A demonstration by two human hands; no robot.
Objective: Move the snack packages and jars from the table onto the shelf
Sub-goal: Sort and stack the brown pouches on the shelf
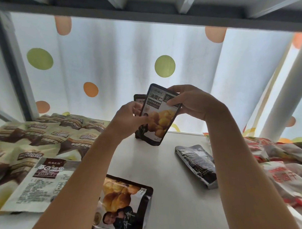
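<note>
Both my hands hold a dark chestnut snack pouch [160, 117] upright over the white shelf board [175, 165]. My right hand [193, 102] pinches its top right corner. My left hand [129, 117] grips its left edge. A second dark pouch [139, 99] stands just behind it, mostly hidden. Another chestnut pouch [123, 205] lies flat near the front of the shelf, under my left forearm. A silver-black pouch [197, 164] lies flat to the right.
Several cream-and-brown snack bags [44, 136] are stacked on the shelf's left, with a white bag [41, 185] in front. Red-and-white bags [284, 165] pile up at the right. A dotted curtain [127, 63] hangs behind. The upper shelf [142, 16] sits overhead.
</note>
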